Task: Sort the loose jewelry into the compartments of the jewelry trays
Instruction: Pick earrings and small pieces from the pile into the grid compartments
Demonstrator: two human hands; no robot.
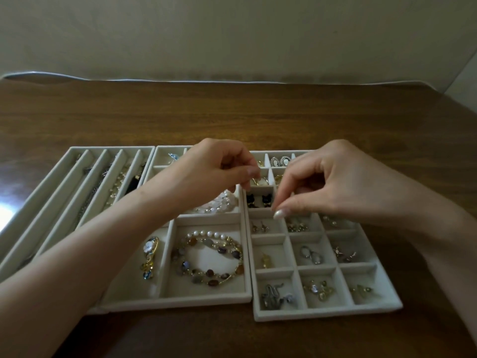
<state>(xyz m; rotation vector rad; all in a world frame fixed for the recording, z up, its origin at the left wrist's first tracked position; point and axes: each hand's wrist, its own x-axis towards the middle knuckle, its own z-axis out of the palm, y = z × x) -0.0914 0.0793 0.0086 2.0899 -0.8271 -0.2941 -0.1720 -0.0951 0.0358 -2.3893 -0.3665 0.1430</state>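
We start at the left, where the slotted tray [111, 149] lies on the wooden table [232, 112], its long channels running from near to far. Thin chains [113, 187] lie in the channels on its right side. Touching it on the right is the middle tray [180, 304]. Its near left compartment holds a flower pendant [150, 250] with yellow and blue stones. The large near compartment holds a beaded bracelet [209, 259] of pearls and coloured stones, coiled in a loop. Farther back, white beads [219, 202] show just past the left forearm.

The left hand [206, 171] hovers over the far part of the seam between the middle tray and the grid tray [327, 312]. Its fingers are curled and the thumb tip is close to them (we cannot tell whether anything small is pinched there).

The grid tray sits against the middle tray and reaches a little nearer to us. In its left column, between the two hands, a pair of black earrings [258, 200] lies in one compartment. Oval studs [280, 160] sit in a far compartment.

The right hand [335, 187] points thumb and forefinger down with their tips together, just right of the black pair. We cannot tell whether that pinch holds a piece. Nearer compartments hold a silver pair [311, 254] and a grey metal piece [273, 295].
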